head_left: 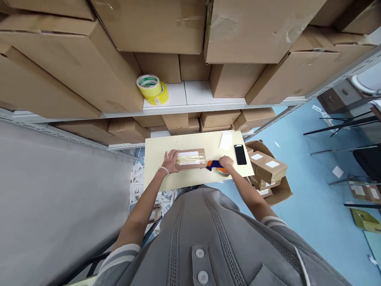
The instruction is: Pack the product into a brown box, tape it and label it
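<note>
A small brown cardboard box (190,159) with a white label and a strip of clear tape lies on a pale yellow table (157,167). My left hand (170,160) rests on the box's left end, fingers lying flat against it. My right hand (226,163) is closed round a tape dispenser (216,167) with a blue and orange body, which sits at the box's right end.
A black phone (240,154) and a white paper slip (226,141) lie at the table's right. An open carton of labelled packages (269,169) stands on the blue floor at right. Yellow tape rolls (151,89) sit on a shelf among large cardboard boxes.
</note>
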`<move>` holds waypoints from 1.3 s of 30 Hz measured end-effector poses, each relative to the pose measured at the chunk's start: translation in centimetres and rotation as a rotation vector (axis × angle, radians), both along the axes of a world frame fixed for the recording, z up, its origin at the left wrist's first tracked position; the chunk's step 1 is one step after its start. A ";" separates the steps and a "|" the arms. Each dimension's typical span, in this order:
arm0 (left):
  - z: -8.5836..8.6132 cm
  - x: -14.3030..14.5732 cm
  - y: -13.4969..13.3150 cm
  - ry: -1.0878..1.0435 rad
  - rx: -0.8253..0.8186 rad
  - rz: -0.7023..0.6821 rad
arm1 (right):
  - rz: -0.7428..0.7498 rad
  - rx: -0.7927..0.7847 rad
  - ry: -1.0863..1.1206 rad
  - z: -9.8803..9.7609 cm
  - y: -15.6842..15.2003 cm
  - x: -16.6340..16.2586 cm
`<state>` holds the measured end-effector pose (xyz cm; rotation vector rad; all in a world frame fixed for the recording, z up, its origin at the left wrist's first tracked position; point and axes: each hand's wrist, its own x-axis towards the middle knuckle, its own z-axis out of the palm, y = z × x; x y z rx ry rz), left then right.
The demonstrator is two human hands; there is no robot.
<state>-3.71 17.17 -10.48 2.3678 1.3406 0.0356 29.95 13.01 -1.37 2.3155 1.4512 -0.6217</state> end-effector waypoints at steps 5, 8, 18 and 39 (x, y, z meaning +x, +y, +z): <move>-0.1 -0.1 0.4 -0.007 -0.012 0.007 | -0.174 0.177 0.073 4.4 0.6 6.6; -0.3 -0.1 0.5 -0.017 -0.015 0.005 | -0.087 0.454 0.456 8.2 2.2 6.7; 1.0 0.3 0.4 0.080 -0.045 0.011 | 0.566 1.098 0.219 16.6 17.0 -7.5; -0.7 -1.0 -2.9 -0.163 -0.128 0.522 | -0.071 0.766 0.543 -0.3 2.5 -5.1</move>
